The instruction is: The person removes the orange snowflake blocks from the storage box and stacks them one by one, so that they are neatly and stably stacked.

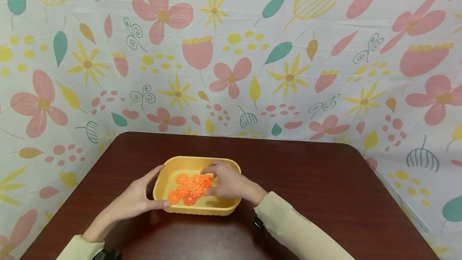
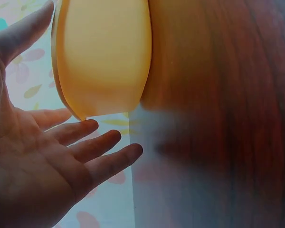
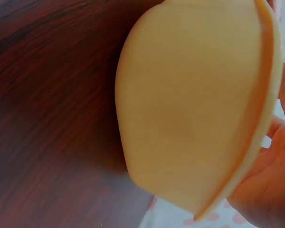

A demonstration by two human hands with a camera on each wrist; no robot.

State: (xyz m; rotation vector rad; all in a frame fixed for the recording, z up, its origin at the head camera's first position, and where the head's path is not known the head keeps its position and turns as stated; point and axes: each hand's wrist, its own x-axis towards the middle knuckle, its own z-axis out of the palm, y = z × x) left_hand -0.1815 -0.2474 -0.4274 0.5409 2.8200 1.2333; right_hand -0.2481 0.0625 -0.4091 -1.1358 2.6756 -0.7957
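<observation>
A yellow plastic basin (image 1: pixel 223 211) with rounded corners sits on the table. Inside it, mostly toward the left and middle, lies a loose pile of flat orange notched discs (image 1: pixel 189 185). My left hand (image 1: pixel 134 196) spans the basin's left end, thumb at the front rim and fingertips by the back-left rim; the left wrist view shows its fingers (image 2: pixel 107 164) spread and nearly straight. Reaching over the right rim, my right hand (image 1: pixel 229 181) is above the discs at the pile's right side, its thumb and index finger apart. In the right wrist view the basin wall (image 3: pixel 190 104) hides most of its fingertips.
The dark brown wooden table (image 1: pixel 306 196) extends around the basin on all sides. Behind it hangs a white cloth (image 1: pixel 231 51) printed with pink, yellow and green flowers and leaves. Dark wrist straps (image 1: pixel 258 224) show below both cream sleeves.
</observation>
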